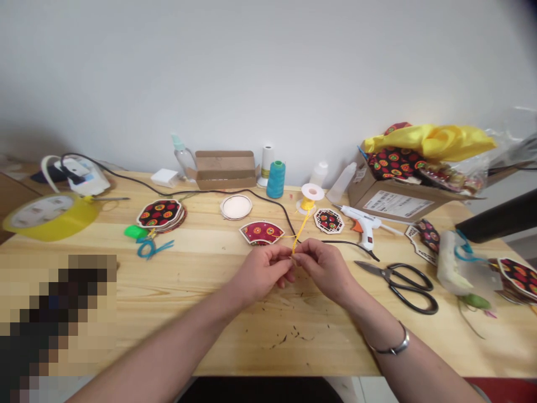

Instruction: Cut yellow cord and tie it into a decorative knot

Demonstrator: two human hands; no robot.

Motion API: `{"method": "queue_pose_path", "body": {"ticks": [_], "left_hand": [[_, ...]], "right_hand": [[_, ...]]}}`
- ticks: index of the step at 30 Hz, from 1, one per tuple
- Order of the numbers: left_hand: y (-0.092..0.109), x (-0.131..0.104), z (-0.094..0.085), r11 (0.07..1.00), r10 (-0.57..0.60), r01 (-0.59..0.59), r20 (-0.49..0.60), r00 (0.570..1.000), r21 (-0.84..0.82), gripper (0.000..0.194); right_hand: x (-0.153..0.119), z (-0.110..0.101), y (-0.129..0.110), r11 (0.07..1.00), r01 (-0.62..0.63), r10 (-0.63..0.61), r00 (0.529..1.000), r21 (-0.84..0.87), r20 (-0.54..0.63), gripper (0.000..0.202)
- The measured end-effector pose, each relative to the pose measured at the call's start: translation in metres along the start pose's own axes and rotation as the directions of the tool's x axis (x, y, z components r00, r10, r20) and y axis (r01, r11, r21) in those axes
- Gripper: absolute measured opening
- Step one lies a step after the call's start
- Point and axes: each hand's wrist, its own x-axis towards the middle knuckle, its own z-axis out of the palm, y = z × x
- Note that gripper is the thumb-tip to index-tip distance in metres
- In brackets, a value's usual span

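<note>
Both hands meet over the middle of the wooden table. My left hand is closed, its thumb and fingers pinching a yellow cord. From the other side my right hand pinches the same cord close to the left fingertips. The cord runs up to a white spool wound with yellow cord. Just beyond the hands lies a fan-shaped piece with red patterned fabric and a pale wooden frame; a thin yellow strand reaches from it toward the fingers. The cord's end is hidden by the fingers.
Black-handled scissors and a white glue gun lie to the right. Behind them stands a cardboard box of fabric. A teal thread cone stands at the back. A black cable crosses the table. Yellow tape sits far left.
</note>
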Motion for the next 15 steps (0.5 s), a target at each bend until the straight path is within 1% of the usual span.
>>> {"method": "queue_pose_path", "body": {"ticks": [3, 7, 11, 15], "left_hand": [[0.0008, -0.0003, -0.002, 1.0, -0.015, 0.017, -0.057, 0.998, 0.026, 0.015], [0.0009, -0.0006, -0.0044, 0.998, -0.008, 0.013, -0.089, 0.996, 0.056, 0.013], [-0.0027, 0.0011, -0.0075, 1.0, -0.002, 0.001, -0.067, 0.998, -0.01, 0.013], [-0.0052, 0.0023, -0.009, 0.995, -0.001, -0.004, -0.045, 0.999, -0.103, 0.011]], "right_hand": [[0.0006, 0.0004, 0.001, 1.0, -0.014, 0.014, 1.0, 0.028, -0.007, 0.008], [0.0022, 0.0006, 0.0004, 0.979, -0.094, 0.09, 0.995, 0.181, 0.03, 0.01], [0.0033, -0.0013, -0.0042, 0.907, -0.188, 0.159, 0.982, 0.377, 0.105, 0.016], [0.003, -0.0045, -0.0079, 0.825, -0.244, 0.18, 0.968, 0.51, 0.172, 0.022]]}}
